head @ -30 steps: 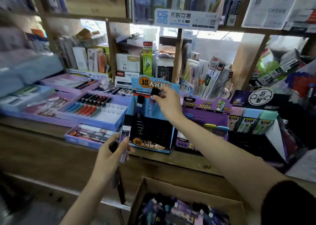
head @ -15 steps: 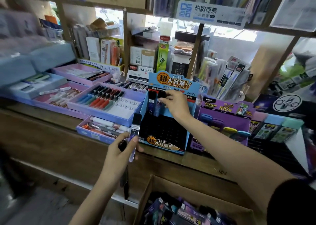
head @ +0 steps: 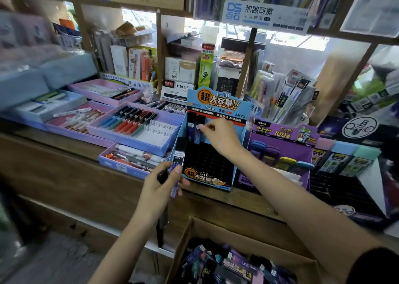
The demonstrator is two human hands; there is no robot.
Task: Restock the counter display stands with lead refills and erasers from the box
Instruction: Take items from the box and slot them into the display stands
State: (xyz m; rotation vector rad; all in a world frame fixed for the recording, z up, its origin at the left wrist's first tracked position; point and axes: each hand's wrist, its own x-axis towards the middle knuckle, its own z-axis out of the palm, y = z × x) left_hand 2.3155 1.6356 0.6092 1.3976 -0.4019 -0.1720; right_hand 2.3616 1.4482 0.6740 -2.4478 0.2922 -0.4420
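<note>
A blue lead-refill display stand (head: pixel 216 104) with a black slotted tray stands on the wooden counter. Two black-capped refill tubes stand in its top-left slots, one at the far left (head: pixel 190 126) and one beside it (head: pixel 199 128). My right hand (head: pixel 220 135) pinches the second tube just under its cap. My left hand (head: pixel 160 184) holds a few more refill tubes (head: pixel 178 162) upright in front of the stand's left edge. The cardboard box (head: pixel 278 251) of refill packs sits open at the bottom. A purple eraser stand (head: pixel 280 152) is to the right.
Purple and blue pen trays (head: pixel 133 130) fill the counter to the left. More eraser packs (head: pixel 345 160) stand at the right. Shelves of packaged stationery rise behind, with a hanging sign (head: pixel 265 16) overhead. The wooden counter edge (head: pixel 64 154) runs in front of the box.
My right hand has lowered the second refill tube into the slot beside the first. The view has shifted slightly, and my left hand keeps holding its tubes.
</note>
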